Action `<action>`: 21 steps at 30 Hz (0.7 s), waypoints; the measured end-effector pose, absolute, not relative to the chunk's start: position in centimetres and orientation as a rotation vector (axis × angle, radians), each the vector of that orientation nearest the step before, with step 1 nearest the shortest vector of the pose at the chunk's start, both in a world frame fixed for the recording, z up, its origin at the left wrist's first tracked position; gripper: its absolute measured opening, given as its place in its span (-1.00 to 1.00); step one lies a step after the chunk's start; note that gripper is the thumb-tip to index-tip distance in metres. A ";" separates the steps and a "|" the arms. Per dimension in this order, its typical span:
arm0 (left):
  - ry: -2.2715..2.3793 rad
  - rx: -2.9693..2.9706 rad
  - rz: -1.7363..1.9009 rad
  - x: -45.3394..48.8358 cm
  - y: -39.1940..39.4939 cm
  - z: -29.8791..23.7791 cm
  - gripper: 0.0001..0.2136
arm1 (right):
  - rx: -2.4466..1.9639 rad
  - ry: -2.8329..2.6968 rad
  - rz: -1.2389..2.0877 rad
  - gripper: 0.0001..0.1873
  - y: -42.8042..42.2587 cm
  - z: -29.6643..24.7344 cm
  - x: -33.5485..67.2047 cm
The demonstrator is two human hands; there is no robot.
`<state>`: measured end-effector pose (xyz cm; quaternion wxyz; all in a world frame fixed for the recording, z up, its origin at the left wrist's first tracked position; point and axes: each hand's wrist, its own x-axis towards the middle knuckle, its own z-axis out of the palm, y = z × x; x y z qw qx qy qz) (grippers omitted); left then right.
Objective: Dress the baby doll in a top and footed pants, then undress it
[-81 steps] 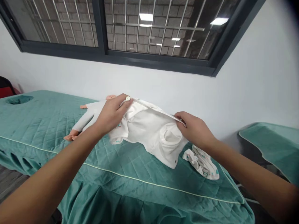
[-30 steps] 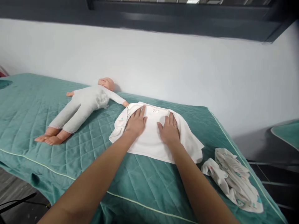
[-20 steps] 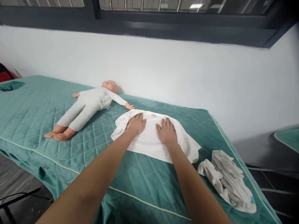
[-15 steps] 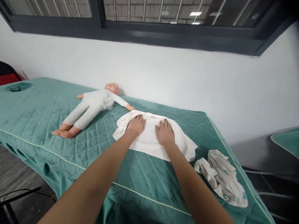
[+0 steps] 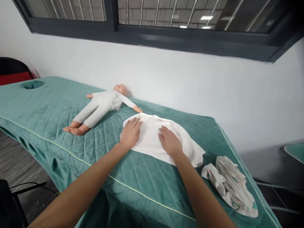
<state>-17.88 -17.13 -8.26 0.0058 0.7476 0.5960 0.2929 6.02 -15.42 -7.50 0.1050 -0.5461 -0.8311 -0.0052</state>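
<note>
Head view: left hand (image 5: 130,133) and right hand (image 5: 169,141), fingers (image 5: 133,123) slightly apart, on white garment (image 5: 150,136) between doll (image 5: 102,102) and patterned cloth (image 5: 231,186).

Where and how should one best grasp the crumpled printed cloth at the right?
I would probably pinch the printed cloth by its middle folds, from above, with the right hand: it lies loosely bunched, nothing rests on it, and that hand is nearer.

The white garment (image 5: 150,136), held up earlier, now lies spread, the left hand (image 5: 130,133) shifted outward across it.
</note>
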 end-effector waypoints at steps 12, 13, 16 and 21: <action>2.237 1.603 1.091 -25.7 -10.4 -8.6 -0.60 | -1.579 -2.399 0.069 -0.48 -15.1 -8.0 6.0; 2.253 1.565 1.120 -26.2 -9.6 -8.7 -0.61 | -1.584 -2.387 0.069 -0.49 -15.1 -7.9 6.0; 2.270 1.490 1.229 -27.2 -7.3 -8.9 -0.69 | -1.585 -2.355 0.073 -0.50 -15.1 -7.8 5.9; 2.235 1.704 1.487 -27.1 -7.0 -8.9 -0.75 | -1.581 -2.341 0.050 -0.52 -15.0 -7.7 5.7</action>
